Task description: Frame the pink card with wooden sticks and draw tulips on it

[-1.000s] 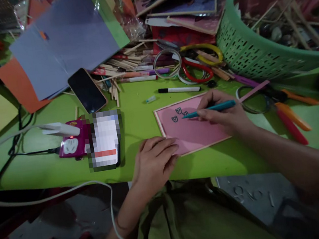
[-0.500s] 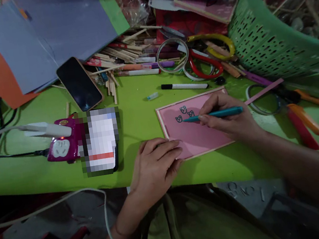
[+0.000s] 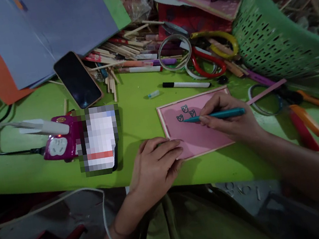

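Observation:
My right hand [image 3: 241, 126] pinches a teal felt-tip pen [image 3: 229, 113] between thumb and fingers. Its tip touches the pink board [image 3: 203, 140], by the lowest left of three small tulip shapes [image 3: 184, 109] drawn in dark green. Thin pale wooden strips border this board, which lies flat near the table's front edge. My left hand [image 3: 156, 165] rests with its fingers stretched out over the board's lower left corner, holding nothing. Part of that corner is hidden beneath the fingers. Above the board lie a small light-blue pen cap [image 3: 153, 94] and a white marker with a black cap [image 3: 187, 85].
Left of my hands are a lit phone [image 3: 99, 139], a dark phone [image 3: 78, 80] and a magenta power socket [image 3: 61, 141] with cables. Sticks, markers, tape rolls and red-handled scissors [image 3: 208, 72] crowd the back. A green basket [image 3: 274, 40] stands right; orange-handled pliers [image 3: 309, 122] lie below it.
The camera view has shifted slightly. Both hands hold nearly the same places on the board, and the pen tip stays at the lowest left tulip.

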The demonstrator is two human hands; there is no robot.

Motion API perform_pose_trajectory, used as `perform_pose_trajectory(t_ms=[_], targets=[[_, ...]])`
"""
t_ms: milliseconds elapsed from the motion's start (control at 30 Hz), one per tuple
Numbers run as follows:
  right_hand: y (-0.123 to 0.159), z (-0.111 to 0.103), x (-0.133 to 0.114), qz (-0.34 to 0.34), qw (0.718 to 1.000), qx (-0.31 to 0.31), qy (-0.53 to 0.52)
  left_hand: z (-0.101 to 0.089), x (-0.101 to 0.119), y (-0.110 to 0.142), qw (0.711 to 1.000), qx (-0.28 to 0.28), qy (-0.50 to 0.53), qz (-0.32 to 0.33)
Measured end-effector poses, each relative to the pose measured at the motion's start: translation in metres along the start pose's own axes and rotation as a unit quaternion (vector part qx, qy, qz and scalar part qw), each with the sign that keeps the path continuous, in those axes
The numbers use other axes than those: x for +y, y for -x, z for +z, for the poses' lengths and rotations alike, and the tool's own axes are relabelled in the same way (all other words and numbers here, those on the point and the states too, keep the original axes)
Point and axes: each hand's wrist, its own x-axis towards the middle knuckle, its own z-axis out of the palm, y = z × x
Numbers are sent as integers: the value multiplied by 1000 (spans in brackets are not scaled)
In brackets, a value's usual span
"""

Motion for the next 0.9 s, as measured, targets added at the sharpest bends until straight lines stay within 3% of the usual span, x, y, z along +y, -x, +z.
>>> perform_pose_trajectory(t_ms=[900], targets=[[-1,1,-1,7,1000,3,13,0,1,0,1000,1,-10,-1]])
